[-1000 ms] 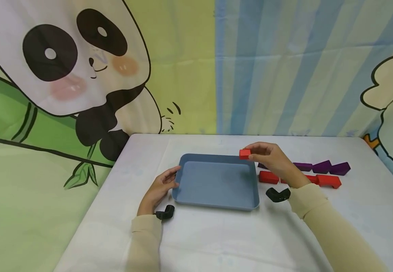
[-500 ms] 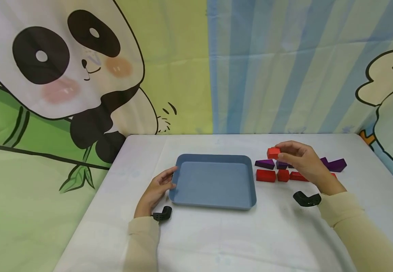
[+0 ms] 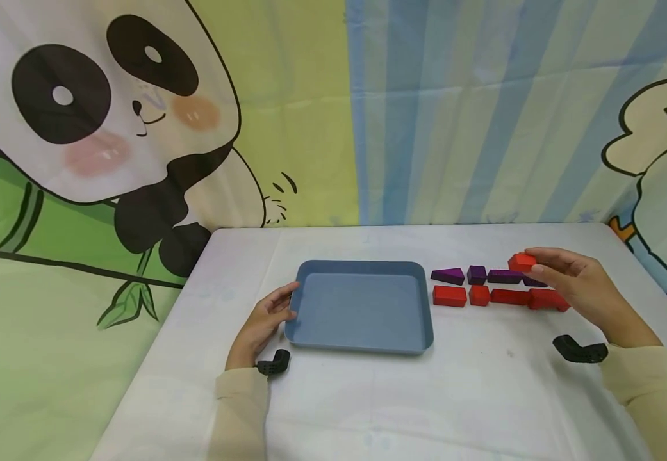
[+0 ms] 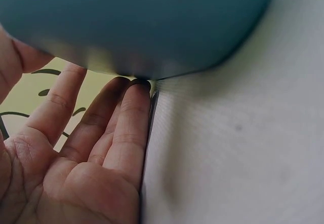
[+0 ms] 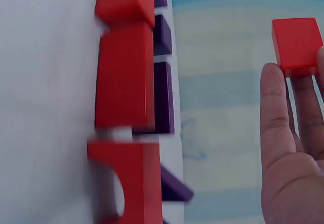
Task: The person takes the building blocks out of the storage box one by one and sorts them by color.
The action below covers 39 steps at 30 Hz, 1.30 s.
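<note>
My left hand (image 3: 259, 325) holds the left edge of a blue-grey rectangular tray (image 3: 364, 342), its thumb at the rim. In the left wrist view the fingertips (image 4: 132, 95) touch the tray's outer side (image 4: 147, 26). My right hand (image 3: 592, 291) pinches a small red block (image 3: 521, 262) by its fingertips, raised over the far end of the block rows. The right wrist view shows that red block (image 5: 297, 44) above the fingers. A red arch-shaped block (image 5: 144, 178) lies below it in the near row, partly hidden by my hand in the head view.
Right of the tray runs a row of red blocks, among them a rectangular block (image 3: 450, 296), a small block (image 3: 479, 295) and a long block (image 3: 509, 296). Behind it lie purple blocks, including a wedge (image 3: 447, 276) and a cube (image 3: 476, 274). A printed curtain (image 3: 293, 115) hangs behind.
My right hand has carried the red block rightward from the tray's back right corner to the right end of the rows. My left hand stays at the tray's edge; the head view has shifted slightly.
</note>
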Available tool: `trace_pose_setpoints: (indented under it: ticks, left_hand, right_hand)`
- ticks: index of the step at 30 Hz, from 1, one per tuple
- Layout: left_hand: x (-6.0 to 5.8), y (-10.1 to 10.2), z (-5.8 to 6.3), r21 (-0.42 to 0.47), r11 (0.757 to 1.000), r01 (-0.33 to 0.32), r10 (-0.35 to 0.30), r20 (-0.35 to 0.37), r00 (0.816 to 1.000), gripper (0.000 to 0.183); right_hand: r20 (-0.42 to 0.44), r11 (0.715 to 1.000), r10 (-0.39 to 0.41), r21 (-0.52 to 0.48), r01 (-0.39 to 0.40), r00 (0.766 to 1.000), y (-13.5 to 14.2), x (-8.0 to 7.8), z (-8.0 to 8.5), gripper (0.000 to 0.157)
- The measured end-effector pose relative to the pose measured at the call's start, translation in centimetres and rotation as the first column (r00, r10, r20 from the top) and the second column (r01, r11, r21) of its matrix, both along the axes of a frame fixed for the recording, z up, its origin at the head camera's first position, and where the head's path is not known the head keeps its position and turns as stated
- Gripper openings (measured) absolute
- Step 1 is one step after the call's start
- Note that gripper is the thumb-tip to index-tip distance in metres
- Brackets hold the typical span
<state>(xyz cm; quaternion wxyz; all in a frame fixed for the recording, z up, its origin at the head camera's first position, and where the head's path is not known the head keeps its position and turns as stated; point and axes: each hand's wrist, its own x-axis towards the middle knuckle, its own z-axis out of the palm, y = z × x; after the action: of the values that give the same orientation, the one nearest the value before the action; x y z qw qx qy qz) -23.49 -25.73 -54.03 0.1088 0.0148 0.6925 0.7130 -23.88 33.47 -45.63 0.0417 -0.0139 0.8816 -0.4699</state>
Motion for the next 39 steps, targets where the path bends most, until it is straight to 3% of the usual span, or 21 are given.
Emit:
trace_pose_setpoints:
  ticks: [5,15,21,25,32,39]
  left_hand:
    - [0.1,0.0,0.0,-0.006,1.0,-0.001,0.001,0.001,1.0,0.076]
    - [-0.1,0.0,0.1,-0.012,1.0,-0.001,0.001,-0.013,1.0,0.076]
    - [-0.1,0.1,0.0,-0.01,1.0,-0.005,0.005,-0.009,1.0,0.076]
    - [0.0,0.1,0.0,-0.009,1.0,-0.006,0.006,-0.01,1.0,0.076]
    - [0.0,0.0,0.0,-0.014,1.0,-0.009,0.009,-0.014,1.0,0.076]
    - [0.0,0.0,-0.1,-0.009,1.0,0.0,0.0,-0.017,1.0,0.075]
  right_hand:
    - [-0.01,0.997,-0.032,0.068,0.032,0.999,2.9,0.7,-0.6,0.054]
    - [-0.097,0.983,-0.115,0.132,0.127,0.989,6.9,1.9,-3.5,0.053]
    - [0.007,0.97,-0.168,0.182,0.164,0.986,8.6,2.3,-4.4,0.065]
    - [0.07,0.96,-0.207,0.205,0.189,0.976,9.9,2.1,-5.5,0.064]
    - [0.056,0.954,-0.215,0.224,0.198,0.975,11.4,1.6,-7.6,0.056]
    - [0.06,0.963,-0.178,0.214,0.161,0.982,11.2,1.8,-7.5,0.058]
